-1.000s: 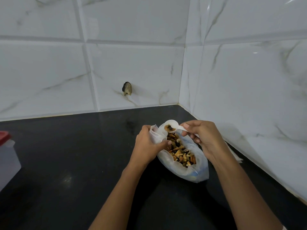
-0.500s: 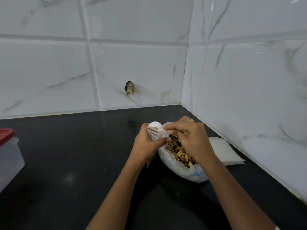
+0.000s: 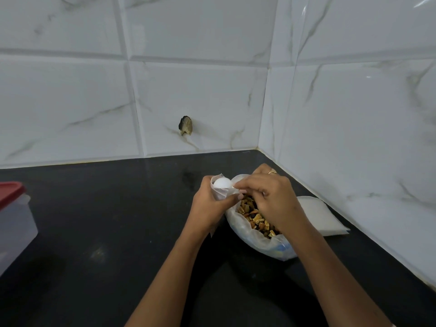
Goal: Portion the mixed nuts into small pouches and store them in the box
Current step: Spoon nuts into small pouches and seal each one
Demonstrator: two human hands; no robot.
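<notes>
The left grip [image 3: 210, 205] is curled round a small pouch [image 3: 219, 194], mouth held up, while the right grip [image 3: 271, 197] pinches a white spoon [image 3: 223, 183] whose bowl sits tipped in that mouth, which I judge to be the filling step. Next the spoon likely needs another load of mixed nuts [image 3: 253, 214] from the open bag [image 3: 245, 234] just under the right grip. The box [image 3: 14, 223] stands well apart at the desk's [image 3: 118, 220] left edge, lid on.

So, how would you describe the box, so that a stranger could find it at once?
Look along the black counter to its far left edge. There stands a translucent plastic box, partly cut by the frame. Only it has a red lid.
</notes>
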